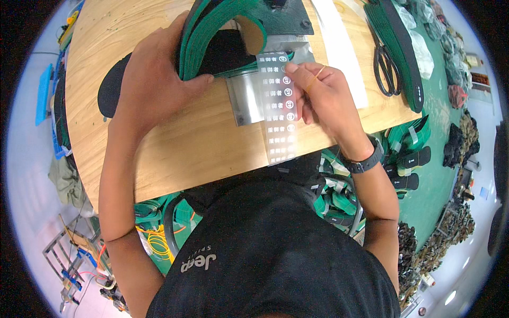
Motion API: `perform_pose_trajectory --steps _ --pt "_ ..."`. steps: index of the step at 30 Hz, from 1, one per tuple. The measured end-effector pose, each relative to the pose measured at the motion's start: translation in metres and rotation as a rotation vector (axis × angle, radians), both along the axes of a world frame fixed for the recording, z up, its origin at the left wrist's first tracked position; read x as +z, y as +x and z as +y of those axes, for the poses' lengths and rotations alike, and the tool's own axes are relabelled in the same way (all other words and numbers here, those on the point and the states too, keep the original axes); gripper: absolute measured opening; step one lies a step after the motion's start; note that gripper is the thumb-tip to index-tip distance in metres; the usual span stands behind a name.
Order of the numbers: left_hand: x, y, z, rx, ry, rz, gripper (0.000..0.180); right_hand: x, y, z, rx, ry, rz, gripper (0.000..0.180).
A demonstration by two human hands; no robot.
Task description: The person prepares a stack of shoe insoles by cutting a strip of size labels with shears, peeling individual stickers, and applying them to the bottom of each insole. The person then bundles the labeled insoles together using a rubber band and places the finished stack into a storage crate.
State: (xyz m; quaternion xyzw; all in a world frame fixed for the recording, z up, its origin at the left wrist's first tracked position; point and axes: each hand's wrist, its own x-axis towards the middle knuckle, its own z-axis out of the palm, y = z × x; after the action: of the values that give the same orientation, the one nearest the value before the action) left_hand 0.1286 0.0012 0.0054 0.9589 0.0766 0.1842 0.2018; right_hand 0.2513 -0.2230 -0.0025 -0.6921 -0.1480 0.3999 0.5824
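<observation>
My left hand [159,77] is closed on the side of a bent stack of green-and-black insoles [197,40] at the top of the table. My right hand [328,95] pinches the edge of a clear strip [277,114] with rows of white printed marks, thumb on top. The strip hangs down over a shiny metal plate [246,100] and reaches the table's near edge. Just beyond stands a dark green metal machine part [286,21], cut off by the upper rim. Beside my left wrist a black insole [110,90] lies partly hidden.
On the wooden table [196,153], black-handled scissors [386,69] lie by another insole stack [397,47] at the right. A white sheet [342,47] runs between them and the machine. Bundled insoles [408,143] are below the table's right edge. Yellow cord [158,241] hangs at lower left.
</observation>
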Motion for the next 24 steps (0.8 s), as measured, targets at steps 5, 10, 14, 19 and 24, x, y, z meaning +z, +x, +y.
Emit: perform_pose_trajectory --steps 5,10,14,19,24 --pt "-0.004 -0.008 0.012 0.049 -0.016 0.047 0.044 -0.007 -0.001 -0.004 -0.043 0.059 -0.059 0.022" --pt "0.000 -0.008 0.009 0.123 -0.141 0.037 0.030 -0.016 0.003 -0.027 -0.316 0.212 0.100 0.019" --pt "0.006 -0.014 0.017 0.266 -0.420 -0.081 0.024 -0.012 -0.001 -0.005 -0.190 0.154 0.037 0.020" --pt "0.002 -0.020 0.036 0.294 -0.541 -0.199 0.021 -0.007 0.007 0.003 0.024 -0.015 -0.017 0.023" --pt "-0.001 -0.019 0.037 0.276 -0.542 -0.164 0.021 -0.005 0.007 0.009 0.022 -0.086 -0.033 0.025"
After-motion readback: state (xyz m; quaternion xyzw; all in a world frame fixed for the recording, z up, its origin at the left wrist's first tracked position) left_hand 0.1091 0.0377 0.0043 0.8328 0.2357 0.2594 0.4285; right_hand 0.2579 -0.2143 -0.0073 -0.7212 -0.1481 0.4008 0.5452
